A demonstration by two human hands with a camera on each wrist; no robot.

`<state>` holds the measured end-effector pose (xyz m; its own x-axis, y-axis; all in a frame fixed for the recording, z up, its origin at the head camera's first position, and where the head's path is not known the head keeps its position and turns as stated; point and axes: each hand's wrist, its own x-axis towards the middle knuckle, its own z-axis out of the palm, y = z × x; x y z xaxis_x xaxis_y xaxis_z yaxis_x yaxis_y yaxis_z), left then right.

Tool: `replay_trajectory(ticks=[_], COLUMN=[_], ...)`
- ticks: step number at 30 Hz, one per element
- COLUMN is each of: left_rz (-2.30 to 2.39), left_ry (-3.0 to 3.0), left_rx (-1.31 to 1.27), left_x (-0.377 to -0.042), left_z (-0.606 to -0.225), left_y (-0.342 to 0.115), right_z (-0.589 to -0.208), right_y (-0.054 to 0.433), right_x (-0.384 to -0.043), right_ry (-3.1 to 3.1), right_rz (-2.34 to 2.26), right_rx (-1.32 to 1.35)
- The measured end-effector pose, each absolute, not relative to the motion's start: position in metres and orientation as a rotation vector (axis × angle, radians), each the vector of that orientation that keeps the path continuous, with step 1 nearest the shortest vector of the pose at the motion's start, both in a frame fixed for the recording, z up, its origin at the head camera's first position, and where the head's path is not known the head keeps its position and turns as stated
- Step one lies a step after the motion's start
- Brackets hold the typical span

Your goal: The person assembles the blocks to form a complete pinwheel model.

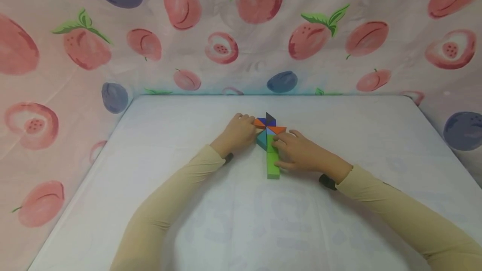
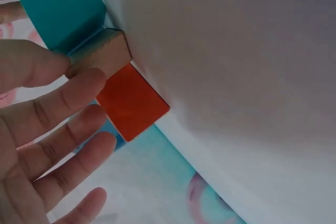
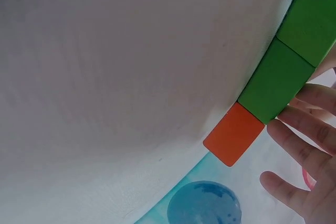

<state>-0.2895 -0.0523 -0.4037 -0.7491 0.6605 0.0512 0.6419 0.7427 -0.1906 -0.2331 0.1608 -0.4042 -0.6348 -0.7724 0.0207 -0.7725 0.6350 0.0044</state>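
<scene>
Coloured wooden blocks lie together in a pinwheel shape on the table. Two green blocks form its stem. Around the centre are a teal block, a left orange block, a right orange block, blue pieces and a dark triangle. My left hand is at the left side; its thumb and forefinger touch a block with a bare wood face, between teal and orange. My right hand lies along the right side, fingertips touching the green blocks, with the little finger spread away.
The white-covered table extends around the blocks. A fruit-patterned cloth hangs behind its far edge and at the sides. Dark bands show beneath both wrists.
</scene>
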Motion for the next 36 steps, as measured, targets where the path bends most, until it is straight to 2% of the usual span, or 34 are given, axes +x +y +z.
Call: replay_trajectory(ticks=[9,21,36], left_rz=[0.209,0.178,0.177], left_ry=[-2.874,-2.755,-2.765], left_rx=[-1.053,-1.185,-1.134], left_x=[-0.2887,-0.2923,-0.2922], left_z=[-0.4008,-0.4069,-0.4074], left_y=[-0.0494,-0.0556,-0.0521], right_z=[-0.4058,-0.4043,-0.4043], right_y=[0.1619,0.1624,0.1621], right_x=[-0.2337,-0.2326,-0.2328], right_ry=[-2.804,-2.796,-2.783], right_rz=[0.009,0.013,0.018], right_rx=[1.343,1.344,1.351])
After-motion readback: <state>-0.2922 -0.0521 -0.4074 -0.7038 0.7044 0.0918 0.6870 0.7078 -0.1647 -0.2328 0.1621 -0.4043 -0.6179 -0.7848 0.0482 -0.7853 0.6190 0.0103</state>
